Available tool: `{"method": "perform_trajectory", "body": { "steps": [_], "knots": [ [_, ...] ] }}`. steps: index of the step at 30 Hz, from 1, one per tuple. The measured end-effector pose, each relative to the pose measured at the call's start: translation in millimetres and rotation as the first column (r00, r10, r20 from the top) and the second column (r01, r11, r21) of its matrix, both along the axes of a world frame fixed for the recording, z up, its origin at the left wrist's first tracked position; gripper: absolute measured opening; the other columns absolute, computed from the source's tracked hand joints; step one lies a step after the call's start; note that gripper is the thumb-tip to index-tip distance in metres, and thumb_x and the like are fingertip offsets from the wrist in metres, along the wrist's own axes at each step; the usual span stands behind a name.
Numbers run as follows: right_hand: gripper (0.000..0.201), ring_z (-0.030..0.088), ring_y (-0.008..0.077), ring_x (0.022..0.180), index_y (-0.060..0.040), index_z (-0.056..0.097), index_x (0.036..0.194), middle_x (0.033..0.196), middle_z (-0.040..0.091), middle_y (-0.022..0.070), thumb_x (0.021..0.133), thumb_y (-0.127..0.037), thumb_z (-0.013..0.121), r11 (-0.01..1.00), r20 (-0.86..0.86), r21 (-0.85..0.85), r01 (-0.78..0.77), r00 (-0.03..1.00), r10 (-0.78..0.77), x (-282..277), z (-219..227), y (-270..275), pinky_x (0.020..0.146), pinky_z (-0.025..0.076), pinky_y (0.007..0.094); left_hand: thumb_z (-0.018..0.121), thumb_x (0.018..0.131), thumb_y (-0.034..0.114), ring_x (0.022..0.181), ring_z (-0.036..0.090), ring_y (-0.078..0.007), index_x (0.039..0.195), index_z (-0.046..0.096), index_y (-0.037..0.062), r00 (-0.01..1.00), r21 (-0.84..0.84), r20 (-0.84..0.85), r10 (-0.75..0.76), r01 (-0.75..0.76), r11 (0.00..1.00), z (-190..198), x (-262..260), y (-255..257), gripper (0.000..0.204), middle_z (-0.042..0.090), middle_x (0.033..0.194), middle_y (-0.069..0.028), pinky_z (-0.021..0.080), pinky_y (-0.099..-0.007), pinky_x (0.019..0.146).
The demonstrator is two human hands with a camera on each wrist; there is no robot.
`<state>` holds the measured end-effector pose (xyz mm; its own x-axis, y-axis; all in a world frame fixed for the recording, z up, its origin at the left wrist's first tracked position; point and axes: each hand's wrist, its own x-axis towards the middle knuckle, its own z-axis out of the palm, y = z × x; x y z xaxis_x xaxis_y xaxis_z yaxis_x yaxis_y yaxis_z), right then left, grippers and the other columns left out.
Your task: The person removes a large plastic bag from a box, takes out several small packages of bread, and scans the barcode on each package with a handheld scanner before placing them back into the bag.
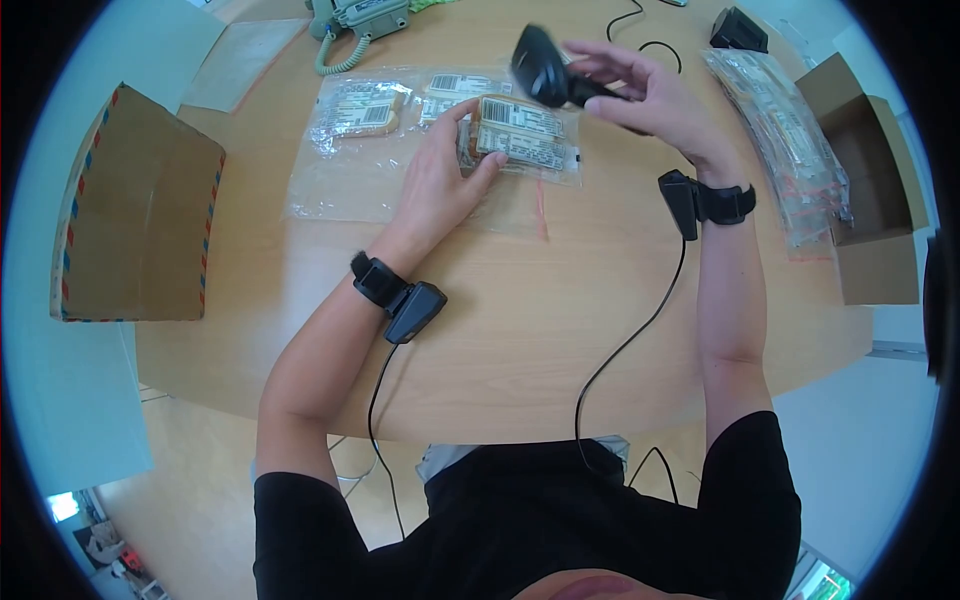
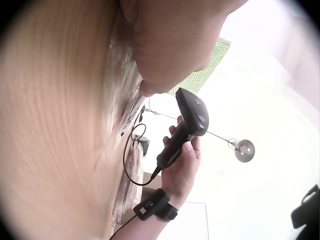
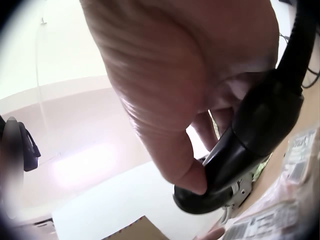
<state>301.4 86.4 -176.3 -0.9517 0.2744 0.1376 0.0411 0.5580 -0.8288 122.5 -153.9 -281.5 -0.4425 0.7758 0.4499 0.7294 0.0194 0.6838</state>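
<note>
My right hand (image 1: 655, 105) grips a black handheld barcode scanner (image 1: 541, 72) by its handle, raised above the table with its head toward the left. The thumb lies along the handle in the right wrist view, where the scanner (image 3: 267, 117) fills the lower right. With thumb and fingers on its edges, my left hand (image 1: 440, 185) holds a clear-wrapped food package (image 1: 520, 128) bearing white barcode labels. To its left lie two similar packages, one wrapped package (image 1: 362, 108) at the far left and another package (image 1: 462, 88) partly behind the held one. A clear plastic bag (image 1: 340, 185) spreads beneath them.
An open cardboard box (image 1: 140, 210) stands at the left, another cardboard box (image 1: 875, 170) at the right. Beside the latter lies a pile of clear bags (image 1: 785, 145). A desk telephone (image 1: 360, 18) and a black stand (image 1: 738, 30) are at the back. Cables run from both wrist cameras.
</note>
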Motion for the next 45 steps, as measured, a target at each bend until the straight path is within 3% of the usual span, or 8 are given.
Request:
{"method": "perform_trajectory", "body": {
  "steps": [6, 21, 24, 25, 28, 31, 34, 45],
  "knots": [
    [0.074, 0.059, 0.0201, 0.130, -0.0108, 0.053, 0.158, 0.144, 0.063, 0.0116, 0.090, -0.017, 0.081, 0.871, -0.115, 0.257, 0.418, 0.908, -0.402, 8.9, -41.4, 65.0, 0.114, 0.045, 0.0355, 0.080, 0.095, 0.024, 0.122, 0.065, -0.0370, 0.151, 0.048, 0.0028, 1.000, -0.020, 0.013, 0.003, -0.003, 1.000, 1.1, 0.2, -0.1, 0.068, 0.065, 0.134, -0.0239, 0.051, -0.0432, 0.104],
    [0.076, 0.067, 0.0278, 0.124, 0.0010, 0.054, 0.151, 0.141, 0.064, 0.0220, 0.084, -0.020, 0.084, 0.834, -0.104, 0.130, 0.536, 0.844, -0.526, 24.4, -112.5, 139.3, 0.105, 0.053, 0.0371, 0.084, 0.091, 0.020, 0.101, 0.068, -0.0308, 0.160, 0.035, 0.0000, 0.989, -0.094, 0.130, 0.068, -0.055, 0.994, -3.0, -2.6, 0.1, 0.088, 0.069, 0.116, -0.0196, 0.055, -0.0404, 0.090],
    [0.075, 0.066, 0.0265, 0.126, 0.0014, 0.056, 0.150, 0.139, 0.065, 0.0211, 0.088, -0.032, 0.083, 0.673, -0.237, 0.466, 0.574, 0.814, -0.530, 21.5, -115.3, 155.4, 0.108, 0.052, 0.0368, 0.083, 0.091, 0.018, 0.105, 0.069, -0.0335, 0.155, 0.038, -0.0017, 0.995, -0.109, 0.079, 0.053, -0.045, 0.993, 2.4, -2.1, -1.7, 0.080, 0.070, 0.119, -0.0208, 0.055, -0.0415, 0.092],
    [0.074, 0.067, 0.0227, 0.123, 0.0000, 0.058, 0.149, 0.136, 0.068, 0.0167, 0.092, -0.042, 0.081, 0.741, -0.313, 0.325, 0.587, 0.807, -0.502, 15.2, -100.8, 137.1, 0.108, 0.050, 0.0346, 0.083, 0.092, 0.017, 0.107, 0.069, -0.0342, 0.153, 0.040, -0.0014, 0.992, -0.119, 0.111, 0.063, -0.050, 0.992, 4.7, -0.4, -2.2, 0.077, 0.070, 0.120, -0.0211, 0.055, -0.0416, 0.092],
    [0.070, 0.067, 0.0177, 0.116, -0.0011, 0.060, 0.147, 0.131, 0.071, 0.0122, 0.094, -0.042, 0.080, 0.909, 0.027, -0.126, 0.396, 0.918, -0.396, 2.0, -40.2, 71.8, 0.106, 0.050, 0.0315, 0.082, 0.092, 0.017, 0.110, 0.070, -0.0346, 0.148, 0.044, 0.0000, 0.985, -0.074, 0.165, 0.052, -0.040, 0.996, 2.3, 1.0, -2.3, 0.069, 0.070, 0.122, -0.0215, 0.055, -0.0409, 0.094],
    [0.067, 0.066, 0.0130, 0.108, -0.0009, 0.062, 0.145, 0.119, 0.072, 0.0059, 0.094, -0.039, 0.082, 0.986, 0.083, -0.149, 0.069, 0.995, -0.058, -8.9, -32.1, 20.0, 0.099, 0.051, 0.0282, 0.082, 0.092, 0.017, 0.106, 0.068, -0.0382, 0.147, 0.044, 0.0026, 0.979, -0.021, 0.201, 0.019, -0.015, 1.000, 0.8, -0.1, -2.2, 0.069, 0.067, 0.116, -0.0224, 0.054, -0.0452, 0.092],
    [0.063, 0.065, 0.0103, 0.103, -0.0004, 0.066, 0.141, 0.106, 0.070, 0.0023, 0.093, -0.037, 0.084, 0.997, 0.239, -0.068, -0.029, 0.970, 0.045, -16.6, -45.7, 2.2, 0.092, 0.051, 0.0270, 0.082, 0.092, 0.019, 0.103, 0.066, -0.0393, 0.146, 0.045, 0.0034, 0.977, 0.014, 0.214, 0.006, -0.009, 1.000, -0.9, -0.3, -1.3, 0.067, 0.066, 0.111, -0.0220, 0.054, -0.0471, 0.090],
    [0.046, 0.067, 0.0056, 0.089, -0.0042, 0.070, 0.129, 0.102, 0.073, -0.0028, 0.095, -0.033, 0.083, 0.905, 0.045, -0.348, 0.243, 0.969, -0.243, 0.0, -45.4, 55.9, 0.080, 0.055, 0.0235, 0.084, 0.089, 0.029, 0.101, 0.067, -0.0287, 0.115, 0.069, 0.0064, 0.976, -0.075, -0.217, -0.021, 0.005, 0.997, -0.1, 2.2, -8.3, 0.038, 0.069, 0.109, -0.0087, 0.054, -0.0413, 0.088]
  ]
}}
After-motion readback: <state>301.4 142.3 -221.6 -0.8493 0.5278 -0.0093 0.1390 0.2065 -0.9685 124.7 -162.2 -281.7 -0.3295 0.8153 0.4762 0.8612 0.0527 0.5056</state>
